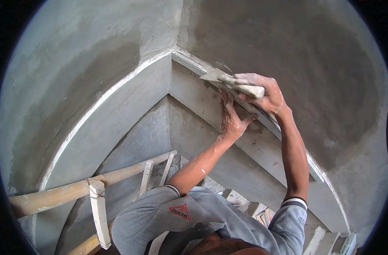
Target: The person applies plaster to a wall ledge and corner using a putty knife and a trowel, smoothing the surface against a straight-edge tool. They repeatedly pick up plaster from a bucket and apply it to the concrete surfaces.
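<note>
My right hand [266,92] is closed around the pale, plaster-smeared handle of a trowel [214,75]. Its flat blade points left and lies at the edge strip below the wall; the blade and the fingers near it are slightly blurred. Just below, my left hand [232,121] presses against the strip's lower side, its fingers stretched upward and its thumb spread to the right. The long, straight, pale strip [189,63] runs from the corner down to the right, along the top of a grey plastered band [194,87]. Part of the strip is hidden behind both hands.
Dark damp patches mark the plastered wall [287,55] on the right and the wall [75,72] on the left. A bamboo pole [70,192] with white wooden uprights [99,216] stands at the lower left. Rubble-like pieces [236,199] lie below my arms.
</note>
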A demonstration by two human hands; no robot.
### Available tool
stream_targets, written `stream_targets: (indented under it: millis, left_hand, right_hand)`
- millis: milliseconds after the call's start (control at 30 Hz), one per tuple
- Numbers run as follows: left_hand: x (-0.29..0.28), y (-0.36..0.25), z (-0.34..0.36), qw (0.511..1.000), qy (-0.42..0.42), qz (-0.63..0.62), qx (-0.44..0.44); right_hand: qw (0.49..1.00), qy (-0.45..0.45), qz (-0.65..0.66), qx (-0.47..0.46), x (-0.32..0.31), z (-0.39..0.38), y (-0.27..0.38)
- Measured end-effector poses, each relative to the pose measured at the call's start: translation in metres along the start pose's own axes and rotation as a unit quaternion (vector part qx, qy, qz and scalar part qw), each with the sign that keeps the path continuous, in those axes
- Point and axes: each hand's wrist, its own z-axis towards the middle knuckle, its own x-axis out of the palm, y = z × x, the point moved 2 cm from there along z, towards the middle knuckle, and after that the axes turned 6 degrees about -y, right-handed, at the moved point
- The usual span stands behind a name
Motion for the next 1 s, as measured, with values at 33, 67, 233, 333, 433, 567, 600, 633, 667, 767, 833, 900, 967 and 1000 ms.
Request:
stream_targets:
  millis: [33,67,233,333,433,567,600,633,667,767,833,900,967,1000]
  left_hand:
    - [-0.001,0.002,-0.001,1.0,0.001,0.003,0.0]
    - [0.001,0.003,-0.001,1.0,-0.005,-0.009,0.005]
    - [0.005,0.01,-0.006,1.0,0.014,-0.019,0.019]
    - [0.002,0.003,-0.003,1.0,-0.003,-0.004,0.002]
    - [0.001,0.002,-0.002,1.0,-0.002,-0.01,-0.001]
    - [0.004,0.006,-0.002,1.0,0.004,0.004,0.024]
    - [0.006,0.008,-0.004,1.0,0.006,0.001,0.024]
    - [0.005,0.006,-0.003,1.0,0.009,0.001,0.012]
    - [0.005,0.006,-0.004,1.0,0.014,0.0,-0.002]
    - [0.006,0.009,-0.002,1.0,0.008,-0.021,-0.001]
    - [0.006,0.012,-0.001,1.0,0.013,-0.022,-0.002]
    - [0.008,0.013,-0.001,1.0,0.014,-0.016,0.016]
    - [0.016,0.005,0.001,0.999,0.024,-0.041,0.001]
    - [0.014,0.005,0.001,0.999,0.018,-0.046,-0.007]
  right_hand:
    - [1.0,0.001,0.0,0.011,-0.003,-0.009,-0.001]
    - [1.0,-0.002,-0.001,0.014,-0.008,-0.019,0.001]
    - [0.998,-0.024,-0.008,0.051,-0.027,-0.063,0.013]
    - [0.997,-0.035,-0.013,0.067,-0.039,-0.086,0.017]
    - [0.996,-0.047,0.003,0.073,-0.05,-0.113,0.02]
    - [0.992,-0.077,-0.026,0.096,-0.067,-0.151,0.035]
    - [0.992,-0.08,-0.027,0.099,-0.073,-0.162,0.041]
    - [0.989,-0.084,-0.05,0.113,-0.079,-0.171,0.05]
    - [0.985,-0.089,-0.073,0.129,-0.087,-0.18,0.06]
    - [0.979,-0.094,-0.107,0.144,-0.112,-0.207,0.094]
    - [0.966,-0.094,-0.169,0.174,-0.129,-0.234,0.122]
    - [0.961,-0.159,-0.121,0.189,-0.136,-0.278,0.143]
    - [0.948,-0.199,-0.1,0.229,-0.127,-0.309,0.168]
    - [0.932,-0.207,-0.088,0.285,-0.116,-0.324,0.172]
